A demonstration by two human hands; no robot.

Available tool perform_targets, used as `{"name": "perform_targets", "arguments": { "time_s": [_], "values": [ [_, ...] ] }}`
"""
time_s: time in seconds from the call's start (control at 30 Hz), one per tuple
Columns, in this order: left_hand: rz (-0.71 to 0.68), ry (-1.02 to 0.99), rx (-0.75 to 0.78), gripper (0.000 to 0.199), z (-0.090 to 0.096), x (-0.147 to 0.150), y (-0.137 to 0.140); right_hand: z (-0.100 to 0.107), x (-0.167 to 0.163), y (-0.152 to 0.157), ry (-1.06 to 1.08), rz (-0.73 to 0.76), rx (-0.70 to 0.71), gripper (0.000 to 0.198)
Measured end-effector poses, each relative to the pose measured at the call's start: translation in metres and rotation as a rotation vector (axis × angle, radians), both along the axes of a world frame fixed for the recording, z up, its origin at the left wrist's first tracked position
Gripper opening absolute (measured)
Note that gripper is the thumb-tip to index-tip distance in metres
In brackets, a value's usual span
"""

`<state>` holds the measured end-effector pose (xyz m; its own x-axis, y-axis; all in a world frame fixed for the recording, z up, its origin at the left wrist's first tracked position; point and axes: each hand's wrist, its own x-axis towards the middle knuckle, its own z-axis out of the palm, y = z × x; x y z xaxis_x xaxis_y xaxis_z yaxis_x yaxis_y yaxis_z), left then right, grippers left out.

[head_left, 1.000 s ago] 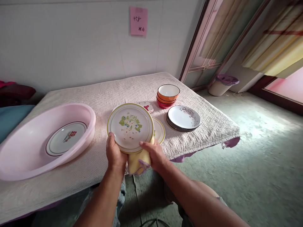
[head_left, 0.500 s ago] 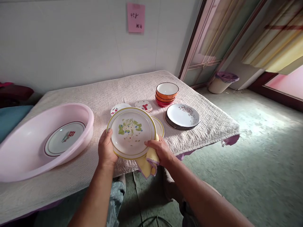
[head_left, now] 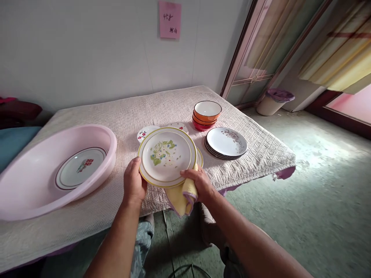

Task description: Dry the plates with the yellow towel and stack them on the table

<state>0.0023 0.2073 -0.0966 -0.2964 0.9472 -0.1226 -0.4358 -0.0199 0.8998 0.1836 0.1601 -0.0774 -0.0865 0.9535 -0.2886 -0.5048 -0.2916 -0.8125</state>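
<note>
I hold a white plate with a yellow rim and green flower print point(head_left: 167, 156) over the front part of the cloth-covered table point(head_left: 110, 197). My left hand point(head_left: 133, 184) grips its left edge. My right hand point(head_left: 198, 184) pinches its lower right edge together with a yellow cloth point(head_left: 180, 197) that hangs under the plate. A second yellow-rimmed plate point(head_left: 199, 157) lies on the table just behind, mostly hidden.
A pink basin point(head_left: 34, 177) at the left holds a red-rimmed plate point(head_left: 80, 167). Behind stand small saucers point(head_left: 145, 132), stacked orange and red bowls point(head_left: 206, 113) and a stack of white plates point(head_left: 226, 142). A bin point(head_left: 273, 101) stands by the door.
The plate has been turned in my hands, its flower print rotating, and it now lies flatter and slightly further right. My right hand with the cloth has shifted along the lower rim.
</note>
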Motion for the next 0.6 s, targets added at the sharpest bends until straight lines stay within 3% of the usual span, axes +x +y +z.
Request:
{"name": "perform_targets", "arguments": {
  "time_s": [0.17,0.3,0.47,0.6],
  "values": [
    [0.138,0.026,-0.023,0.038,0.003,0.015,-0.012,-0.016,-0.017,-0.005,0.114,0.010,0.006,0.045],
    [0.149,-0.028,-0.018,0.041,-0.005,0.022,-0.013,-0.012,-0.034,-0.015,0.140,0.036,0.023,0.043],
    [0.147,-0.032,-0.073,0.041,-0.016,0.008,-0.001,0.004,-0.023,-0.021,0.026,0.257,0.034,0.037],
    [0.125,0.030,-0.028,0.033,-0.017,-0.002,0.003,0.015,0.004,-0.021,-0.097,0.486,0.029,0.028]
  ]
}}
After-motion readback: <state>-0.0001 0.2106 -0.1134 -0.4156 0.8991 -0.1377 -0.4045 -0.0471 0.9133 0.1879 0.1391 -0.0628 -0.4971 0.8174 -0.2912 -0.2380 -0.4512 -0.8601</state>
